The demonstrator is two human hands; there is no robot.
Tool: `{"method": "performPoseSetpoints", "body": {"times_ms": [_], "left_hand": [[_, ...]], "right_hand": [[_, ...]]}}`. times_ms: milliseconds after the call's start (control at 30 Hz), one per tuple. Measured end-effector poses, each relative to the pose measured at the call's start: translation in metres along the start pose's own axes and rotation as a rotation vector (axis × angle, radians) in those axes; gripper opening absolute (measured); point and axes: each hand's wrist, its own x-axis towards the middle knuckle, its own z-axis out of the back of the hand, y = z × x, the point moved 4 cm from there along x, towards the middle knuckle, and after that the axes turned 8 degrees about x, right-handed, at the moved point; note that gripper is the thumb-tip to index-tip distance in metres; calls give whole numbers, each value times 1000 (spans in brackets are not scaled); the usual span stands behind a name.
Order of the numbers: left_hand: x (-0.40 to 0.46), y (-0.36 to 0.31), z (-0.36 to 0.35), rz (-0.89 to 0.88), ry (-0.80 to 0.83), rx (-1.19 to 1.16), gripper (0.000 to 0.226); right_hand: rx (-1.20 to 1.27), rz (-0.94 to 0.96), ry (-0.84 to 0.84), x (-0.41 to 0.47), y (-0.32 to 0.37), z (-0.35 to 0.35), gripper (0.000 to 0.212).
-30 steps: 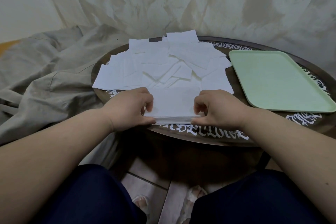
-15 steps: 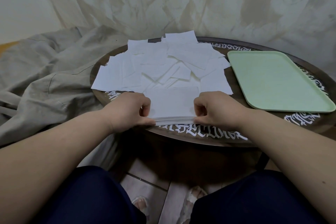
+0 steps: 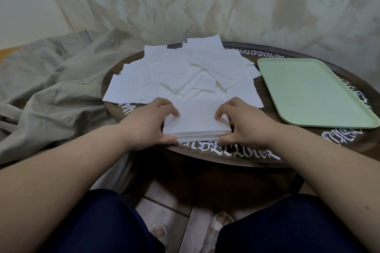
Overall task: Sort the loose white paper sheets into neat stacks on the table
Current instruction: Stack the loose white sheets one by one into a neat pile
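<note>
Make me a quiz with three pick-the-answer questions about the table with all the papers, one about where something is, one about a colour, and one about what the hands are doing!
1. Where is the tray?
A. on the right part of the table
B. on the floor
C. on top of the loose sheets

2. What colour is the tray?
A. red
B. light green
C. black

3. What are the left hand and right hand doing?
A. resting on the knees
B. holding the tray
C. gripping the paper stack by its two sides

Answers: 1 A, the tray lies flat to the right of the papers. 2 B, its whole surface is pale green. 3 C, fingers curl over the stack's top, thumbs at its near edge.
</note>
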Motion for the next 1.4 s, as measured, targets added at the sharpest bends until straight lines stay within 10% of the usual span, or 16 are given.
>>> {"method": "performPoseSetpoints", "body": {"times_ms": [300, 467, 700, 1400], "left_hand": [[-2, -1, -2, 11, 8, -38, 55], [1, 0, -1, 89, -38, -127, 33], [0, -1, -12, 7, 140, -42, 79], [14, -4, -10, 111, 38, 61, 89]], "right_hand": [[13, 24, -25, 0, 0, -2, 37], [72, 5, -24, 0, -1, -1, 63], [-65, -14, 96, 3, 5, -12, 84], [-102, -96, 84, 13, 6, -1, 77]]}}
